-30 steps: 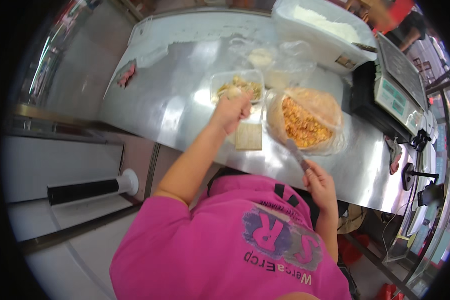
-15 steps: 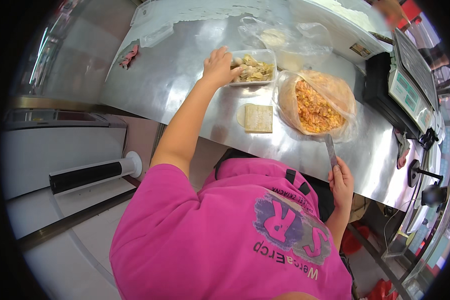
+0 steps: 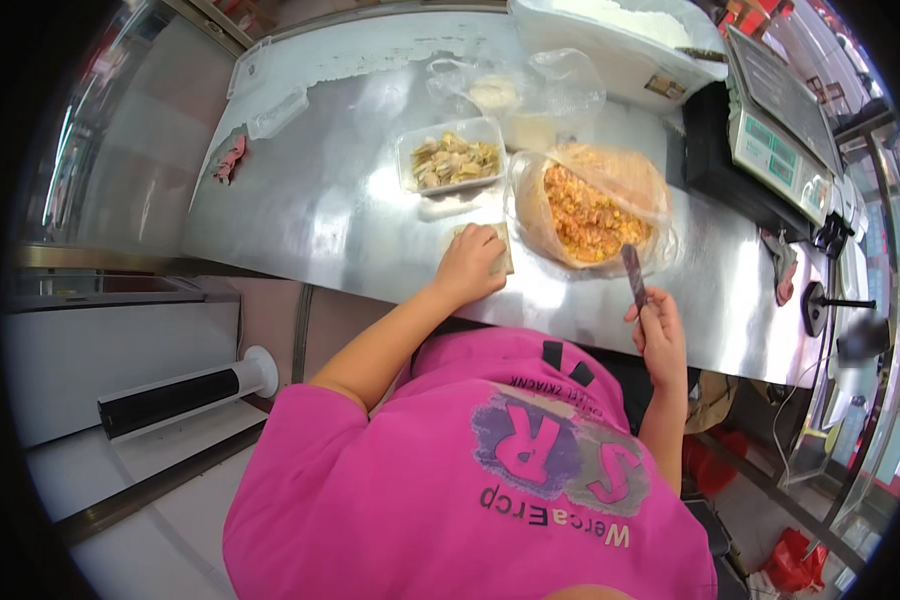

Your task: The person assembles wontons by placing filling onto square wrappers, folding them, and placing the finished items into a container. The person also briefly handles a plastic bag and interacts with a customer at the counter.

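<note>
My left hand (image 3: 472, 264) lies over a small stack of square, pale wonton wrappers (image 3: 505, 240) on the steel table, its fingers bent down onto them and covering most of the stack. In my right hand (image 3: 660, 340) is a flat, narrow filling spatula (image 3: 633, 274), its blade pointing up at the near edge of the filling. That orange, chopped filling (image 3: 590, 215) sits in an open clear plastic bag (image 3: 526, 200), right of the wrappers. Beyond my left hand stands a clear plastic tray (image 3: 407, 180) holding several folded wontons (image 3: 457, 160).
A crumpled clear bag (image 3: 560, 90) with pale contents lies behind the filling. At the back right are a white bin (image 3: 620, 60) of white powder and a scale (image 3: 780, 150). A pink cloth (image 3: 230, 160) lies far left; another cloth (image 3: 782, 268) hangs near the right edge.
My left hand has left the wonton tray and come back toward me onto the wrappers. My right hand still holds the spatula beside the filling bag. The whole view has shifted slightly.
</note>
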A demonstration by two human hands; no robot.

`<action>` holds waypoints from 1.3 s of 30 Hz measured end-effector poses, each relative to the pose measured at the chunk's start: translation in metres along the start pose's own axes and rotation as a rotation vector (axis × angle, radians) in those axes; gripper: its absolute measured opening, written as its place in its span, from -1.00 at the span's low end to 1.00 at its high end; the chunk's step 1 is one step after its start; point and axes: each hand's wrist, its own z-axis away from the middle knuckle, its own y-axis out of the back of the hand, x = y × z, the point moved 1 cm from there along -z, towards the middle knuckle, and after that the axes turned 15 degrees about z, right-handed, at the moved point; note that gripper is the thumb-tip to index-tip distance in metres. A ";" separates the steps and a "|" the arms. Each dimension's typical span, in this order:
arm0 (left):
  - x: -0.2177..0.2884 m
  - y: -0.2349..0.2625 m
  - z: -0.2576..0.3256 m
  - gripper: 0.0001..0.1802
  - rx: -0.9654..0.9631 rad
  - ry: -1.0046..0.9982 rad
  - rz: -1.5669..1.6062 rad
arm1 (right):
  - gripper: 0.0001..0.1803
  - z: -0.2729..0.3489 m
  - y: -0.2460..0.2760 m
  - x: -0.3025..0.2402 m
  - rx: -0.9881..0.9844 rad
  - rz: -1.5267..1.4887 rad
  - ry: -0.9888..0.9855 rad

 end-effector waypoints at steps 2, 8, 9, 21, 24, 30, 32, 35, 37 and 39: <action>-0.009 -0.002 0.001 -0.73 0.006 0.013 0.073 | -0.77 0.002 -0.001 -0.003 0.032 -0.027 0.021; -0.010 -0.006 -0.006 -0.86 -0.027 -0.023 -0.017 | -0.76 0.012 0.002 0.011 0.012 -0.015 -0.013; -0.013 -0.007 -0.007 -0.91 0.013 -0.033 -0.026 | -0.76 0.012 0.002 0.012 0.009 -0.005 -0.009; -0.038 0.021 0.007 -0.93 0.003 0.432 0.565 | -0.75 -0.008 -0.028 0.000 -0.106 0.373 0.102; -0.035 0.005 0.006 -0.94 0.032 0.353 0.505 | -0.75 -0.017 -0.060 -0.022 -0.221 0.596 0.215; -0.059 0.019 0.010 -0.76 0.436 0.584 1.283 | -0.71 -0.049 -0.108 -0.013 -0.341 0.978 0.286; -0.070 0.033 0.013 -0.67 0.649 0.643 1.752 | -0.71 -0.051 -0.110 -0.007 -0.347 1.005 0.279; -0.072 0.059 0.017 -0.54 0.666 0.576 1.998 | -0.71 -0.047 -0.103 -0.003 -0.301 0.980 0.300; -0.065 0.066 0.018 -0.44 0.568 0.459 2.140 | -0.70 -0.043 -0.091 -0.007 -0.235 0.962 0.363; -0.027 0.069 0.009 -0.39 0.562 0.626 2.063 | -0.69 -0.042 -0.070 -0.017 -0.113 0.844 0.353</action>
